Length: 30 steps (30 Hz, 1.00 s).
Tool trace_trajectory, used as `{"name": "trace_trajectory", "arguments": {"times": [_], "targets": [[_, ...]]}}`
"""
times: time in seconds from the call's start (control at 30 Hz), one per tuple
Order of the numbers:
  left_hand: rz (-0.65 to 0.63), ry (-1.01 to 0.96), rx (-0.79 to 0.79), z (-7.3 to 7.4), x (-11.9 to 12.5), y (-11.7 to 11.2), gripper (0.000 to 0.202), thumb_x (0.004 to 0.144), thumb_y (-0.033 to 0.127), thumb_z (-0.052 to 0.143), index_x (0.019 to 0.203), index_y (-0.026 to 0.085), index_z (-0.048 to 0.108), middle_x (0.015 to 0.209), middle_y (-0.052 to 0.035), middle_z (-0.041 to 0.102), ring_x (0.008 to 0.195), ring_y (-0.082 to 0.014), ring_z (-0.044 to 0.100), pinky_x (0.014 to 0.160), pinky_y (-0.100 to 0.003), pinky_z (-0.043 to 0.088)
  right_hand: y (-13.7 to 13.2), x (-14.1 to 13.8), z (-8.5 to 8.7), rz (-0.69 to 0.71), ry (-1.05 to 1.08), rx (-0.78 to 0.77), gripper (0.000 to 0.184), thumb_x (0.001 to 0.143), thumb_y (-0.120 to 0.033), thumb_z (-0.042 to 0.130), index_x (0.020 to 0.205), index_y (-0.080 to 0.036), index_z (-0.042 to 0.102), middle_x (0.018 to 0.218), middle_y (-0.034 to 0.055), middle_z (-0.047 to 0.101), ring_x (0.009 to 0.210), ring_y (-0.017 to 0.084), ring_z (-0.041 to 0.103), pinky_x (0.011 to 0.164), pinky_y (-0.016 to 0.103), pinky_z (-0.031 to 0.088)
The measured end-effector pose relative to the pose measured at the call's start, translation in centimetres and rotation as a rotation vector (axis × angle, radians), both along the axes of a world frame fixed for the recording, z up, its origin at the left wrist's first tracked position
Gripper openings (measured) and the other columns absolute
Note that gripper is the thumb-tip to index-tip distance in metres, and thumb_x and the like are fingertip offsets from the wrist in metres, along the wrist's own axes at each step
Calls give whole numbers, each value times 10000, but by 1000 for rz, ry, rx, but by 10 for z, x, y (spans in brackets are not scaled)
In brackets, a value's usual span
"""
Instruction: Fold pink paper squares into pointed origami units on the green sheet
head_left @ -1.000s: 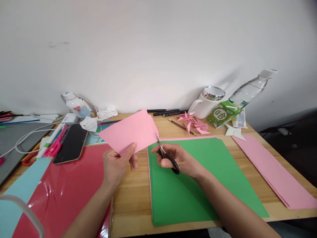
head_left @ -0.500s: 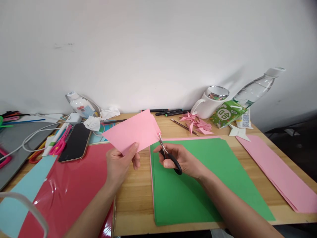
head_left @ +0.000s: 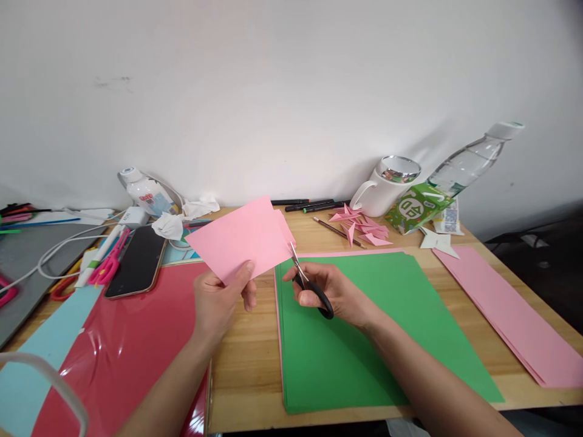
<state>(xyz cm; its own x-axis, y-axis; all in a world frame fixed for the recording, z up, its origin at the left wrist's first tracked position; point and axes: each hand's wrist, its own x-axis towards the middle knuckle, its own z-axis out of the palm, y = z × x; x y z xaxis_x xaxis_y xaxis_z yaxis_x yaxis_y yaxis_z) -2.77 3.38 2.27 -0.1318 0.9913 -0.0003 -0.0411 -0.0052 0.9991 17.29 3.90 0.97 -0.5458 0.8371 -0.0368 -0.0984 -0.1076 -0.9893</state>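
Note:
My left hand point(head_left: 221, 299) pinches the lower edge of a pink paper sheet point(head_left: 241, 238) and holds it up above the wooden desk point(head_left: 246, 358). My right hand point(head_left: 334, 292) grips black-handled scissors point(head_left: 308, 284). The blades point up and meet the paper's right edge. Both hands hover over the gap between a red sheet point(head_left: 122, 346) and a stack of green paper point(head_left: 364, 328).
Pink folded paper pieces point(head_left: 359, 226), a pencil point(head_left: 337, 232), pens point(head_left: 310, 205), a white mug point(head_left: 385, 185), a green packet point(head_left: 416, 208) and a water bottle point(head_left: 469, 161) line the back. A phone point(head_left: 136, 261), pink scissors point(head_left: 107, 264), cables and tissues lie left. Pink strips point(head_left: 505, 309) lie right.
The pink sheet and scissors have stayed together at the paper's right edge, shifting only slightly with the view. The grip of both hands is unchanged.

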Motion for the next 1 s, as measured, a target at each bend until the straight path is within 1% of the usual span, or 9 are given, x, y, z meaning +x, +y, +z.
{"name": "trace_trajectory", "arguments": {"times": [0.17, 0.37, 0.6, 0.77, 1.0], "targets": [[1, 13, 0, 0, 0, 0, 289, 745, 292, 668, 506, 152, 588, 414, 4, 562, 325, -108, 483, 313, -224, 376, 0, -1, -1, -20, -5, 16, 448, 717, -514, 703, 962, -154, 599, 638, -39, 430, 568, 87, 337, 512, 228, 243], [-1, 25, -2, 1, -1, 0, 298, 748, 293, 664, 499, 152, 581, 408, 4, 558, 327, -105, 479, 324, -222, 375, -1, -2, -4, -49, -12, 20, 417, 721, -499, 706, 931, -153, 607, 608, -46, 413, 553, 84, 323, 505, 225, 248], [19, -4, 6, 4, 0, -1, 314, 738, 285, 656, 468, 160, 556, 394, 9, 536, 311, -95, 451, 317, -221, 348, -2, -2, 1, 14, -8, -5, 538, 705, -552, 696, 1047, -153, 584, 728, -6, 487, 629, 106, 408, 554, 234, 319], [10, -10, 6, 4, 1, -1, 344, 739, 270, 663, 436, 160, 542, 373, 23, 512, 290, -77, 426, 308, -208, 311, -2, -2, 0, 10, -6, 5, 520, 715, -544, 693, 1043, -154, 584, 726, -8, 482, 631, 105, 406, 558, 235, 323], [18, -1, 14, 3, 1, -1, 336, 744, 256, 669, 443, 158, 557, 380, 22, 524, 306, -78, 439, 326, -209, 326, -2, -2, -1, 7, 2, -3, 511, 721, -527, 696, 1039, -147, 572, 724, -9, 482, 635, 104, 406, 563, 238, 322]]}}
